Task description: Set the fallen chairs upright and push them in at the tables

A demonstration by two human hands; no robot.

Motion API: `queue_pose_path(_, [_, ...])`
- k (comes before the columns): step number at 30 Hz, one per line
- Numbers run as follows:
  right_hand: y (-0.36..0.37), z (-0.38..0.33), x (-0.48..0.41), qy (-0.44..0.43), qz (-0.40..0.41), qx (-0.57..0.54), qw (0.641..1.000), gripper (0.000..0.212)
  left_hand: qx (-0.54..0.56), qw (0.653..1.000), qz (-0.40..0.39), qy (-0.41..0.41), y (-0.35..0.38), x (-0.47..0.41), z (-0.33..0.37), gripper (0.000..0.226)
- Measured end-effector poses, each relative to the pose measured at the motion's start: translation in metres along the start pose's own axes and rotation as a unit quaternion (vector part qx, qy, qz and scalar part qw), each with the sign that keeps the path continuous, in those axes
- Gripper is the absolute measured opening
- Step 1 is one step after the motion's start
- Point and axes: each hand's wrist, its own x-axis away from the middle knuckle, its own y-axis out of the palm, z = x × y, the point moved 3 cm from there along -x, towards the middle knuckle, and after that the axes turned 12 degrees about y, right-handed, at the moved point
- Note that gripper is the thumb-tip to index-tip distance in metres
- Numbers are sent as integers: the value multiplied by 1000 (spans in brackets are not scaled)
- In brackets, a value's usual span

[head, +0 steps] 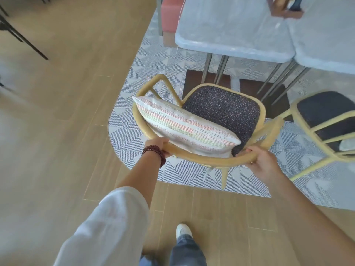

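A yellow-framed chair (201, 160) with a dark speckled seat (222, 108) stands upright on the patterned rug, facing the light blue table (230, 47). A striped white cushion (184, 127) leans against its curved backrest. My left hand (159, 146), with a dark bead bracelet on the wrist, grips the left part of the backrest rail. My right hand (263, 160) grips the right part of the same rail. The chair's seat front sits just short of the table's edge.
A second yellow chair (324, 120) stands at the right by a second light blue table (326, 45). Metal table legs (221, 68) rise from dark bases under the tables. A pink seat (171, 14) is behind. Black furniture legs (21, 37) cross the wood floor at the far left.
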Motion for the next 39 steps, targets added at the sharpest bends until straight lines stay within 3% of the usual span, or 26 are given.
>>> queue_pose_path(4, [-53, -4, -14, 36, -8, -35, 999, 29, -38, 998, -54, 15, 58, 4, 1, 24])
queue_pose_path(7, [-91, 2, -20, 54, 26, -65, 996, 38, -89, 991, -95, 27, 99, 11, -7, 40])
queue_pose_path(10, [-132, 24, -31, 90, 91, -151, 980, 26, -148, 979, -138, 11, 124, 18, -28, 56])
queue_pose_path(14, [-147, 28, -36, 92, 122, -171, 973, 19, -195, 966, -172, -1, 129, 17, -36, 22])
queue_pose_path(19, [-139, 28, -27, 95, 144, -113, 979, 7, -265, 940, -215, -6, 130, 21, -25, 20])
queue_pose_path(24, [-119, 49, -14, 56, 205, -154, 965, 35, -268, 938, -219, -14, 117, 24, -18, 20])
queue_pose_path(29, [-68, 81, 9, 51, 206, -254, 944, 52, -262, 950, -168, 12, 96, 13, 7, 70])
queue_pose_path(32, [-36, 101, 11, 74, 175, -306, 933, 56, -224, 963, -148, 24, 92, 3, 24, 80])
queue_pose_path(36, [2, 103, 5, 73, 119, -364, 921, 54, -188, 968, -165, 38, 95, -17, 37, 65])
queue_pose_path(39, [4, 86, -6, 68, 143, -396, 904, 51, -157, 970, -184, 23, 104, -27, 40, 52])
